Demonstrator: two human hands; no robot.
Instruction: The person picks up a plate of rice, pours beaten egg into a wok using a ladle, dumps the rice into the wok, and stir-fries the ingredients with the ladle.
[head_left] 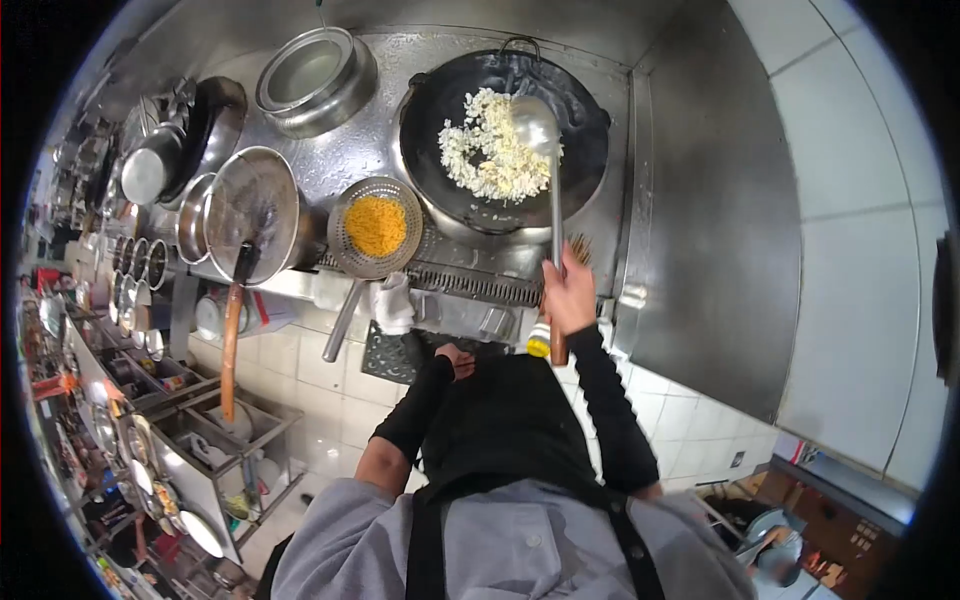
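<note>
My right hand (570, 290) is wrapped round the handle of a long metal ladle (536, 124). The ladle's bowl rests on pale rice with yellowish bits (490, 160), spread in a large black wok (580, 175) at the top centre. My left hand (458, 362) is low in front of the black apron, its fingers curled in, with nothing visible in them. Left of the wok, a perforated metal skimmer (362, 262) holds orange-yellow crumbs (376, 226); its handle points down towards me. A white cloth (394, 304) hangs beside it, nearest to my left hand.
A metal pot (330, 110) stands at the back left of the steel counter (330, 160). A wide strainer with a wooden handle (230, 350) juts out at left. A yellow-capped bottle (539, 340) and a bristle brush (580, 248) are by my right hand. A steel panel (720, 200) rises at right.
</note>
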